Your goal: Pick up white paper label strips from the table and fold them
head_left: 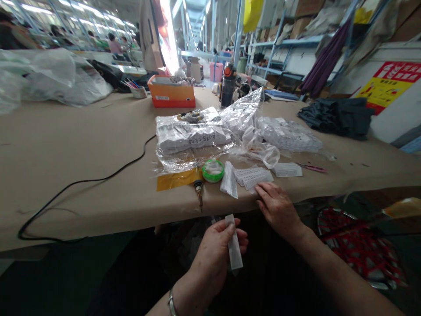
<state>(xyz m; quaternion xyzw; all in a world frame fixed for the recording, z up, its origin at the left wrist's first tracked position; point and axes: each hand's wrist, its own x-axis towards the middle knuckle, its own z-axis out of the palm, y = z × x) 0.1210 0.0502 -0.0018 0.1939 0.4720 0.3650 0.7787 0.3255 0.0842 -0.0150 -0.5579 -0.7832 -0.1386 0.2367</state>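
Observation:
My left hand (215, 250), with a bracelet at the wrist, holds a narrow white strip (235, 248) between thumb and fingers, below the table's front edge. The fingertips of my right hand (276, 206) touch the near end of a fanned stack of printed white labels (255, 177) on the table. Left of that stack lies another bundle of white strips (229, 181). A round green container (213, 170) with whitish material inside sits beside it. A soldering-iron-like tool (198, 188) points toward the front edge, over an amber sheet (176, 179).
Behind are clear plastic bags of white pieces (197, 136), an orange box (173, 92) and a dark bottle (227, 85). A black cord (121, 169) curves across the left. Pink scissors (314, 168) and dark folded cloth (335, 116) lie to the right.

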